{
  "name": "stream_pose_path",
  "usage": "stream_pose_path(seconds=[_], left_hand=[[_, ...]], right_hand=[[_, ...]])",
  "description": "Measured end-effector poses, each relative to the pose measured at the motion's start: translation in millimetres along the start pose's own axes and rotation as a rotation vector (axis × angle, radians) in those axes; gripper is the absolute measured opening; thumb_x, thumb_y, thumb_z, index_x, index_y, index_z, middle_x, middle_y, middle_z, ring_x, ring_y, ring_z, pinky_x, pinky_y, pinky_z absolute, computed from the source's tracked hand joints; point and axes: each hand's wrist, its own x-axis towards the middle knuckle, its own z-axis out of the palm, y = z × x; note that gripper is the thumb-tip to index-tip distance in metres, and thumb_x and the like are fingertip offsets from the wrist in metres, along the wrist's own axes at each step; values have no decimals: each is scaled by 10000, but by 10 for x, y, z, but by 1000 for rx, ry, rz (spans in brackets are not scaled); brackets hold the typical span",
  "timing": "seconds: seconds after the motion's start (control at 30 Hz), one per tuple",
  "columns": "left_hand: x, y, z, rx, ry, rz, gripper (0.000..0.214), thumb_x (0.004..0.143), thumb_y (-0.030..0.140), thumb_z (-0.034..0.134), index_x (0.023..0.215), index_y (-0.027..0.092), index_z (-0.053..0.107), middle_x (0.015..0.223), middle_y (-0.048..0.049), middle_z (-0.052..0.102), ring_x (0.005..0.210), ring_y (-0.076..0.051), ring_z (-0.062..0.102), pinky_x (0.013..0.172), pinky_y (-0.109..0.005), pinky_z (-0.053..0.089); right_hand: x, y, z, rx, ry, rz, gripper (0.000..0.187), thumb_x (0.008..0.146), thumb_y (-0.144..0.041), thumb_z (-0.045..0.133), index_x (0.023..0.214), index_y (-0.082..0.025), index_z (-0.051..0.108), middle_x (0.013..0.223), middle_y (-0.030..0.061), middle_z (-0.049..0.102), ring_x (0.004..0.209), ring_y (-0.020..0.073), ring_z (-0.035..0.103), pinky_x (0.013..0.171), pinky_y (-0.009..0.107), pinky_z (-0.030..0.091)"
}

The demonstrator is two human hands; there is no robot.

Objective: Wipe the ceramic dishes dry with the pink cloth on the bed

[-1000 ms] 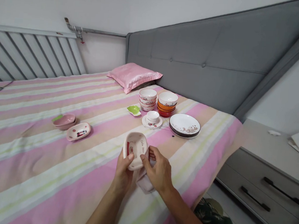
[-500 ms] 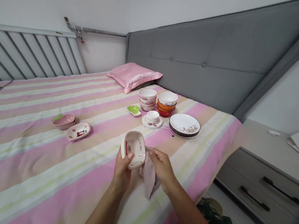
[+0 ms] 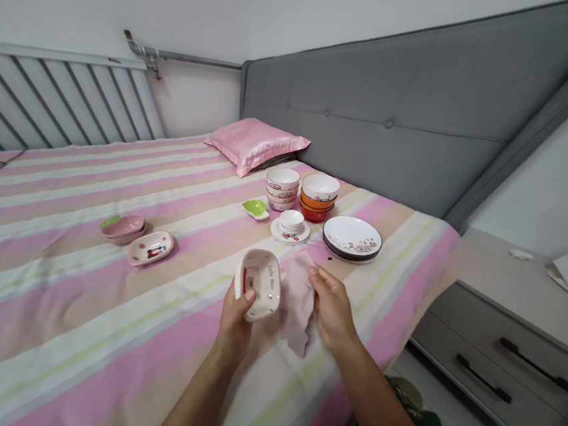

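Observation:
A small cream bowl [image 3: 263,279] with a bear drawing and lettering inside is tilted toward me, gripped at its left side by my left hand [image 3: 234,319], thumb over the rim. My right hand [image 3: 333,305] pinches the upper edge of a pale pink cloth [image 3: 297,308], which hangs down just right of the bowl. Whether the cloth touches the bowl's back I cannot tell. Beyond them sit small white dishes [image 3: 291,222] on little plates and a stack of dark-rimmed plates [image 3: 352,236].
Stacked white bowls [image 3: 281,189] and orange-red bowls [image 3: 317,206] stand near the headboard, beside a green leaf-shaped dish [image 3: 255,209]. Pink bowls [image 3: 122,227] and an oval dish [image 3: 150,248] lie to the left. A grey nightstand [image 3: 503,341] adjoins the bed's right edge.
My right hand has moved up and right, drawing the cloth out from beside the bowl and spreading it wider. The bowl stays in my left hand, slightly shifted right.

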Motion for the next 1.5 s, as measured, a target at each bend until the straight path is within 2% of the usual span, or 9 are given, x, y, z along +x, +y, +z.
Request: stream_pose_path(seconds=[0.1, 0.27, 0.4, 0.5, 0.7, 0.87, 1.07, 1.3, 1.5], left_hand=[[-15, -37, 27, 14, -65, -32, 431, 688, 312, 654, 1094, 181, 593, 1029, -67, 644, 978, -244, 584, 779, -301, 460], [-25, -64, 42, 1, -88, -52, 389, 711, 326, 632, 1066, 171, 597, 1023, -75, 652, 931, -242, 608, 781, -319, 468], [-23, -67, 36, -4, -82, -84, 350, 711, 321, 638, 1024, 169, 608, 975, -69, 667, 870, -222, 626, 738, -300, 478], [-24, -67, 33, 3, -93, -105, 353, 714, 331, 633, 1025, 167, 607, 987, -76, 669, 868, -229, 628, 719, -300, 481], [-41, -81, 68, -10, -116, -125, 445, 686, 326, 658, 1104, 191, 582, 1008, -78, 669, 934, -256, 619, 745, -315, 484], [-57, -94, 94, 8, -172, -114, 483, 697, 318, 648, 1155, 197, 554, 1075, -88, 644, 1008, -274, 592, 814, -357, 476], [-56, -87, 78, 76, -173, -37, 590, 675, 320, 670, 1225, 190, 503, 1157, -100, 608, 1131, -294, 518, 891, -370, 448], [-70, -79, 94, 174, -156, 57, 632, 650, 307, 689, 1236, 188, 485, 1268, -110, 535, 1247, -297, 406, 1002, -389, 348], [-67, -84, 93, 130, -169, -6, 543, 649, 327, 667, 1160, 177, 558, 1129, -95, 622, 1109, -293, 527, 936, -376, 400]], right_hand=[[-79, 62, 85, -15, -122, 18, 437, 782, -487, 569, 1110, -203, 619, 1001, 48, 671, 937, 208, 604, 712, 280, 502], [-97, 70, 79, -112, -285, -26, 425, 853, -377, 470, 1252, -241, 519, 1327, 29, 494, 1205, 215, 461, 923, 348, 452], [-74, 86, 57, -256, -324, -122, 451, 789, -172, 421, 1216, -235, 554, 1286, 17, 535, 1218, 195, 454, 1019, 377, 371], [-71, 80, 62, -258, -322, -142, 501, 727, -118, 391, 1177, -229, 578, 1249, 20, 565, 1167, 184, 505, 1000, 370, 392], [-86, 77, 94, -335, -199, -163, 308, 726, -161, 493, 1018, -192, 586, 998, 54, 657, 899, 162, 623, 795, 287, 494], [-132, 113, 118, -769, -4, -356, 160, 686, -184, 572, 841, -202, 539, 695, -22, 552, 661, 136, 545, 647, 251, 441], [-193, 144, 123, -1036, 72, -309, 173, 738, -324, 562, 845, -212, 486, 701, -5, 558, 657, 171, 546, 584, 254, 383], [-196, 151, 124, -964, -86, -213, 202, 788, -301, 498, 952, -195, 552, 760, 41, 644, 627, 189, 569, 545, 258, 378], [-175, 180, 119, -787, -54, -172, 228, 757, -321, 556, 925, -174, 600, 821, 68, 668, 767, 227, 601, 636, 291, 444]])
